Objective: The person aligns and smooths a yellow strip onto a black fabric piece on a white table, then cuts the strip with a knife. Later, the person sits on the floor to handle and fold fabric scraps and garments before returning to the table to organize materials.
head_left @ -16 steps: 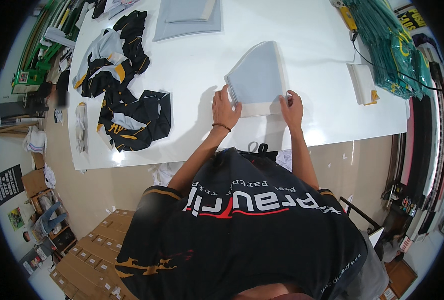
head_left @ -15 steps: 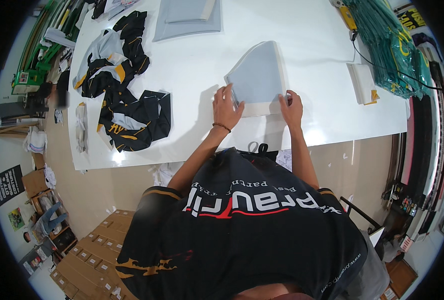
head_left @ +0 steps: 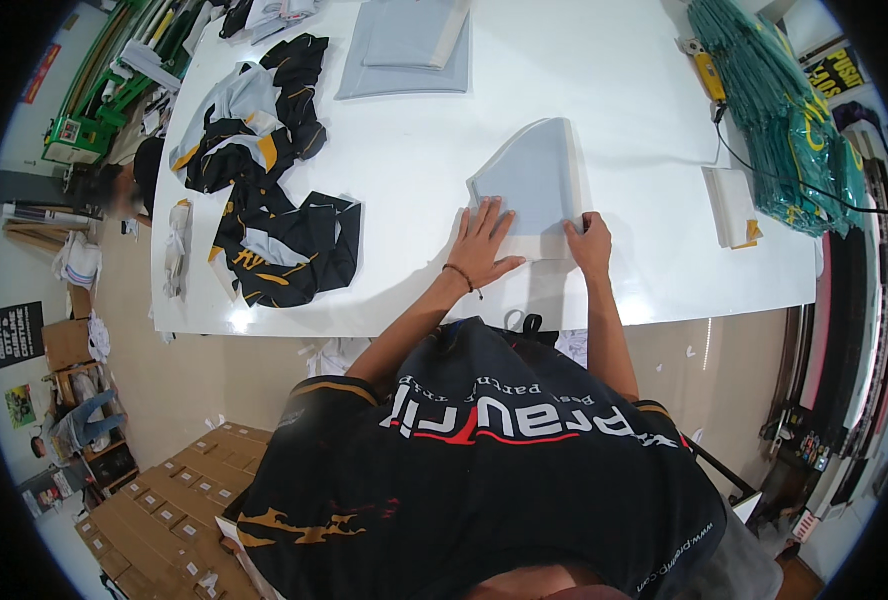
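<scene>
A stack of light grey, sleeve-shaped fabric pieces (head_left: 529, 180) with pale borders lies on the white table in front of me. My left hand (head_left: 483, 245) rests flat over its lower left part, fingers spread and thumb stretched out along the pale lower border. At the lower right corner, my right hand (head_left: 590, 244) has its thumb and fingers pinched together on the stack's edge. How many layers sit between those fingertips cannot be made out.
Crumpled black, grey and orange garments (head_left: 289, 250) lie to the left. Larger folded grey fabric (head_left: 404, 75) is at the far side. On the right are pale strips (head_left: 729, 205), a yellow corded tool (head_left: 707, 75) and green bagged goods (head_left: 764, 110). Cardboard boxes (head_left: 179, 490) stand at lower left.
My left hand has gone from the stack's left edge to lying flat on top of it. My right fingers have closed at the lower right corner. The whole view has shifted slightly.
</scene>
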Available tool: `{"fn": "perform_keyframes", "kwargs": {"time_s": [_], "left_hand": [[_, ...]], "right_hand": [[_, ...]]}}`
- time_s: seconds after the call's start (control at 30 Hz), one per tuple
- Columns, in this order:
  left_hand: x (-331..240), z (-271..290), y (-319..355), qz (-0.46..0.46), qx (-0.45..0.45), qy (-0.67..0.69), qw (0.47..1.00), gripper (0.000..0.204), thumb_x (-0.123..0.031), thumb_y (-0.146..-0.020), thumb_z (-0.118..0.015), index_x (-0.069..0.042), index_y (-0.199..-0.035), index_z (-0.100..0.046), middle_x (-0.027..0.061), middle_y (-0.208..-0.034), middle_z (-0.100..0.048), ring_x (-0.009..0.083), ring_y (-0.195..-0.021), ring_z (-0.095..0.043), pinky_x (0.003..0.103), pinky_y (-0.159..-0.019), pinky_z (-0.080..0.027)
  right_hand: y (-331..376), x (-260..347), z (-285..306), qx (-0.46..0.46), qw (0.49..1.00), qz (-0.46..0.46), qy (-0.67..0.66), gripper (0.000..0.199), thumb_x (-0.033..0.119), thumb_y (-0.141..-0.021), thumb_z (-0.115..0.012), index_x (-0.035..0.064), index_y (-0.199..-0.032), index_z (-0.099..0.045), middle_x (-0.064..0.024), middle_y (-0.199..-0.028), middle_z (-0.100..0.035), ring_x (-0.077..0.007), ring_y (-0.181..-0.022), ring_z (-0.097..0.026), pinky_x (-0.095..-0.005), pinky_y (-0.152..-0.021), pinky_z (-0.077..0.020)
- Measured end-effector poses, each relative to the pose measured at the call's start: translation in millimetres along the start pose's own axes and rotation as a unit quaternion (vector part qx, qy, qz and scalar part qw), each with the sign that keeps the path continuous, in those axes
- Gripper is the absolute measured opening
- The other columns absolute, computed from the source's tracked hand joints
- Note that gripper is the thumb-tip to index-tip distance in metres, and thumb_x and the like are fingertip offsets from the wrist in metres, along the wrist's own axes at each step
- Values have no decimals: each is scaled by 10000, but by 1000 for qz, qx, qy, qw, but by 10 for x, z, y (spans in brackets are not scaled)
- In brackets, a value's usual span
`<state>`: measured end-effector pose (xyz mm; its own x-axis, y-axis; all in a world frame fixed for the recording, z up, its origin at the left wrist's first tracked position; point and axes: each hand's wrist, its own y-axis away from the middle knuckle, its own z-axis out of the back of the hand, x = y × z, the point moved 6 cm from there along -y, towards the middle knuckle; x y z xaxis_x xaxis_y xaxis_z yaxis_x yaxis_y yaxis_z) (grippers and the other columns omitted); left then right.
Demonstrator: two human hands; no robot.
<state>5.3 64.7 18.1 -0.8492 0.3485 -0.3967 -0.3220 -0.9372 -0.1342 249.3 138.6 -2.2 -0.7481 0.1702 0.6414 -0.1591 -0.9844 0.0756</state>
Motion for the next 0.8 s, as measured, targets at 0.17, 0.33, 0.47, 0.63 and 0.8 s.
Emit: {"fn": "perform_keyframes", "kwargs": {"time_s": [0.17,0.33,0.47,0.63,0.8], "left_hand": [[1,34,54,-9,18,9,1000,867,-617,-881,-641,-139,-1554,-377,157,-1663,-220,360,-1553,-135,623,-1212,-141],[59,12,92,-15,-2,30,999,849,-579,-861,-684,-142,-1535,-407,168,-1643,-260,377,-1537,-181,624,-1208,-167],[82,27,119,-15,-14,47,999,808,-552,-867,-686,-143,-1517,-436,162,-1637,-279,369,-1534,-200,614,-1212,-170],[45,84,111,-18,-26,51,998,797,-529,-867,-694,-132,-1512,-444,172,-1638,-275,366,-1530,-221,601,-1214,-192],[125,185,132,-2,-66,132,989,793,-483,-847,-729,-102,-1489,-463,196,-1606,-315,395,-1494,-276,567,-1215,-235]], "right_hand": [[-108,-42,-79,28,995,-46,-83,532,411,-794,-808,-53,-1004,-655,-214,-920,-709,-342,-805,-688,-429,-743,-542],[-212,51,-49,135,975,-89,-153,513,427,-786,-819,-56,-818,-651,-155,-772,-687,-244,-682,-644,-404,-642,-509],[-352,176,-1,123,978,-83,-149,504,420,-817,-791,-65,-878,-668,-162,-815,-702,-243,-726,-665,-393,-678,-521],[-587,268,-62,82,994,-19,-63,480,379,-851,-757,-74,-991,-679,-232,-945,-721,-340,-855,-704,-433,-772,-537],[-806,254,-210,37,996,-2,-80,402,306,-874,-742,-71,-992,-670,-177,-896,-707,-242,-788,-656,-389,-730,-521]]}}
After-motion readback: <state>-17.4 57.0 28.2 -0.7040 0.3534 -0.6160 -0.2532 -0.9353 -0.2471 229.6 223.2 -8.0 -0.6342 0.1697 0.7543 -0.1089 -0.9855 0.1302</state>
